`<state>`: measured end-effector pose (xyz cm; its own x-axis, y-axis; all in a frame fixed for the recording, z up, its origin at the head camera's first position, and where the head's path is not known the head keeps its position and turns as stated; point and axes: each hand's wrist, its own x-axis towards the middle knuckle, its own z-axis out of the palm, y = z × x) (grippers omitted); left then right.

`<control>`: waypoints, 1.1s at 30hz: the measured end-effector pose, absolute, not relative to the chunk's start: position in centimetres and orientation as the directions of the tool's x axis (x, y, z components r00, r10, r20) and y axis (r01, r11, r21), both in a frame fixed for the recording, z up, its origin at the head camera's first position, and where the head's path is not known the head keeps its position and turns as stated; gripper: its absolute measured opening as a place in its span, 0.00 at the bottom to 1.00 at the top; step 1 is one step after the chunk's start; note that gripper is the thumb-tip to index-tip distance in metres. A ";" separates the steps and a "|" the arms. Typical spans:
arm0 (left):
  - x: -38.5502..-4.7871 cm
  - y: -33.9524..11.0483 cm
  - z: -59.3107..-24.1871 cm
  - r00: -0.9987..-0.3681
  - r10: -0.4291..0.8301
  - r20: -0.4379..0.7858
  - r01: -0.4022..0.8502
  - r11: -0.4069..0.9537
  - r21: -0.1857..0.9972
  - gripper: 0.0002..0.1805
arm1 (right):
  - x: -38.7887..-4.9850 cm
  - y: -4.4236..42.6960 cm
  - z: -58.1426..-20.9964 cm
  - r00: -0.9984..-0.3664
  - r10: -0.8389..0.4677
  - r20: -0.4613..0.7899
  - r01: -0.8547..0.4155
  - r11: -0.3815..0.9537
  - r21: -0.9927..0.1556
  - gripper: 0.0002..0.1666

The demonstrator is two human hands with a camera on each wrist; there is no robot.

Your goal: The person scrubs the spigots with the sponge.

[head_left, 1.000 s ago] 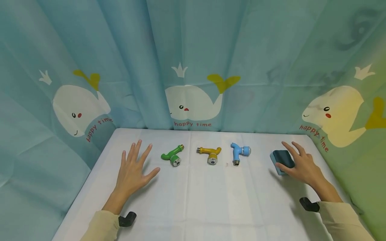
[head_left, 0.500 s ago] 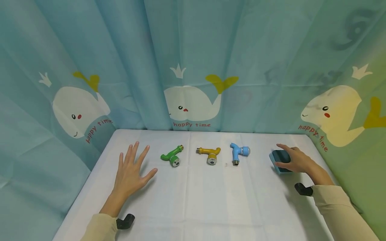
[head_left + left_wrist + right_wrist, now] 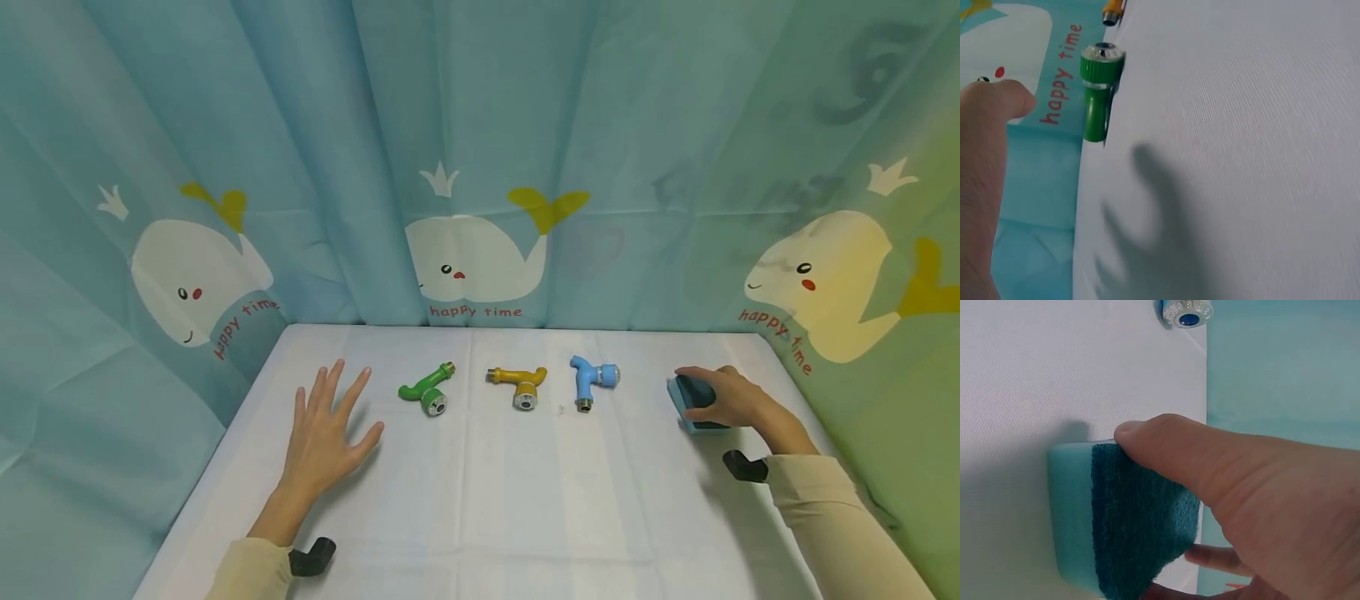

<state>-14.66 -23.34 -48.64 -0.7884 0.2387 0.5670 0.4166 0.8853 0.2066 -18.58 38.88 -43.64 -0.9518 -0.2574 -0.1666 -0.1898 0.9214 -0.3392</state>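
Note:
At the table's right side, my right hand [image 3: 727, 398] holds a sponge [image 3: 1138, 515] with a dark teal scouring layer over light turquoise foam. In the right wrist view the thumb [image 3: 1166, 440] lies along one side of it and other fingers reach its opposite side, partly hidden. My left hand [image 3: 321, 442] is spread above the left part of the table, holding nothing. Nearest to it lies a green faucet [image 3: 429, 388]. A yellow faucet [image 3: 522, 382] is in the middle, and a blue faucet [image 3: 588, 380] lies to the right of that.
A white cloth covers the table [image 3: 540, 500]. Blue-green curtains [image 3: 637, 167] printed with whales rise along its back and sides. A black bracket sits at each wrist.
My right hand has come down onto the sponge, its fingers closing around it from a spread pose. The left hand stays spread with only a slight shift. The faucets lie as before.

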 end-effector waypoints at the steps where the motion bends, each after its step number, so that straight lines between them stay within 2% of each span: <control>1: -14.7 -23.2 -48.7 -0.785 0.237 0.572 0.421 0.882 0.212 0.44 | -18.5 38.9 -43.7 -0.954 -0.250 -0.163 -0.184 0.923 -0.338 0.44; 9: -15.4 -21.4 -49.1 -0.764 0.234 0.601 0.463 0.848 0.258 0.43 | -18.2 39.4 -44.1 -0.966 -0.223 -0.129 -0.167 0.924 -0.344 0.46; 14: -15.9 -20.1 -48.9 -0.743 0.233 0.627 0.485 0.833 0.266 0.43 | -17.9 39.5 -44.3 -0.961 -0.252 -0.114 -0.197 0.913 -0.358 0.51; 24: -17.7 -15.6 -47.6 -0.703 0.309 0.641 0.584 0.765 0.271 0.39 | -16.8 40.4 -43.8 -0.975 -0.216 -0.051 -0.175 0.890 -0.420 0.53; 33: -19.3 -8.4 -46.0 -0.734 0.426 0.528 0.640 0.695 0.329 0.33 | -15.4 40.6 -44.8 -0.986 -0.147 0.074 -0.163 0.809 -0.565 0.53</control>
<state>-19.31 -8.40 -45.97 -0.7343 0.4262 0.5283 0.6398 0.6946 0.3289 -15.36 40.58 -44.79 -0.9864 -0.1468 0.0738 -0.1627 0.8090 -0.5648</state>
